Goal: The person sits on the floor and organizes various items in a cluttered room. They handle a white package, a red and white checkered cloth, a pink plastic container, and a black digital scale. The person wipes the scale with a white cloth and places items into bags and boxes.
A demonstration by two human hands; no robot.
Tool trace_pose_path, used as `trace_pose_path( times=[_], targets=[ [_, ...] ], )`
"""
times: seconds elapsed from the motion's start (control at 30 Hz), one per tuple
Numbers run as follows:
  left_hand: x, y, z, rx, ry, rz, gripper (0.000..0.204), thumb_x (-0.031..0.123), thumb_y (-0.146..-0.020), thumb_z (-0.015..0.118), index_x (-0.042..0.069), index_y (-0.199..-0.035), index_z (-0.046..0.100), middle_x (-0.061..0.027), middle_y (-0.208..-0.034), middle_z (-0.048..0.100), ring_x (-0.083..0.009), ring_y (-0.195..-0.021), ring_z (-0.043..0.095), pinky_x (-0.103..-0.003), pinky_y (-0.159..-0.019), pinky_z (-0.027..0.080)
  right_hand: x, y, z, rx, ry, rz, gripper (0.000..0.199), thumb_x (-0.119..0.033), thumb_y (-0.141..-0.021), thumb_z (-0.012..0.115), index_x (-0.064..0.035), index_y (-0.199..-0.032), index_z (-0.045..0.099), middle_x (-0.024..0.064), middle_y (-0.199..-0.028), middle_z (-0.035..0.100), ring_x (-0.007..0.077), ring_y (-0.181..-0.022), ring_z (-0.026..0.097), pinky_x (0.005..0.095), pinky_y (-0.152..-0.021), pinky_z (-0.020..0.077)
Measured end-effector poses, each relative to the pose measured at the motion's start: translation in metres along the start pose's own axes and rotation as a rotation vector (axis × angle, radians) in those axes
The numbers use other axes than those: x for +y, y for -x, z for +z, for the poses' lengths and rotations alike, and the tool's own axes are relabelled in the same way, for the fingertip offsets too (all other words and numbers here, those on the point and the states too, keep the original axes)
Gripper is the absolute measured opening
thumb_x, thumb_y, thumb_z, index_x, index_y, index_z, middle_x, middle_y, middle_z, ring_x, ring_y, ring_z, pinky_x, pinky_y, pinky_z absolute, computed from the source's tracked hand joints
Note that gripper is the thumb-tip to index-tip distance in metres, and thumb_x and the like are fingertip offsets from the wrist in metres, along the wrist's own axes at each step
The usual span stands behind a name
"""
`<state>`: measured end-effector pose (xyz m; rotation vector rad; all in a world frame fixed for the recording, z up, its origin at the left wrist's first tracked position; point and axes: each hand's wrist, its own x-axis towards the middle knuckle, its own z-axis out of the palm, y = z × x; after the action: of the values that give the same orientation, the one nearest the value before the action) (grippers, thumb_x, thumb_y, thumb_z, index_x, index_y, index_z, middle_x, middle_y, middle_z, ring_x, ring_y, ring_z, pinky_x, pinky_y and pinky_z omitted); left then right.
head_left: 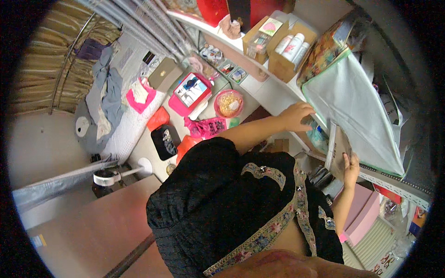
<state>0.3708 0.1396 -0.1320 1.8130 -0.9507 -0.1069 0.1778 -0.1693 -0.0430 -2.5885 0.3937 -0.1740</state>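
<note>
Seen from overhead in a crowded room: bed (125, 125) running along the upper left of the frame, heaped with grey clothing (104, 95) and a pink cloth (139, 95), bare floor (79, 222) opening across the lower left. White shelf (273, 90) curving from top centre toward the right edge, lined with cardboard boxes (278, 48) of bottles. Large white fabric bag (354, 109) with green piping tilted over the shelf at right, its lower edge hanging past the shelf rim. Left hand (296, 116) laid flat on the bag's left corner, grip spread, fingers touching the green edge. Right hand (351, 169) below it, grip pinching a thin flat packet (337, 150) by its lower end, just under the bag. Pink boxes (364, 211) crowding lower right.
</note>
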Motion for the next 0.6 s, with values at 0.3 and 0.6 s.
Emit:
trace_pose_path(
  times=[0.3, 0.6],
  targets=[
    [0.111, 0.143, 0.075, -0.127, 0.909, -0.509, 0.060, 0.031, -0.083, 0.079, 0.001, -0.127, 0.051, -0.0104, -0.109, 0.066, -0.0172, -0.092, 0.064, -0.035, -0.082, 0.052, -0.036, 0.118, 0.040, -0.370, -0.396, 0.118, 0.021, -0.013, -0.094, 0.067, 0.0054, -0.103, 0.068, 0.0075, -0.101, 0.071, 0.0124, -0.092, 0.063, 0.0261, -0.084, 0.0491],
    [0.139, 0.226, 0.172, 0.283, 1.306, -0.775, 0.031, 0.020, -0.092, 0.067, 0.005, -0.119, 0.065, -0.0097, -0.110, 0.068, -0.0212, -0.099, 0.065, -0.036, -0.089, 0.052, 0.024, 0.257, 0.071, -0.537, -0.847, 0.413, 0.032, -0.013, -0.089, 0.073, -0.0015, -0.117, 0.063, 0.0040, -0.110, 0.069, 0.0122, -0.093, 0.063, 0.0262, -0.083, 0.0491]
  ],
)
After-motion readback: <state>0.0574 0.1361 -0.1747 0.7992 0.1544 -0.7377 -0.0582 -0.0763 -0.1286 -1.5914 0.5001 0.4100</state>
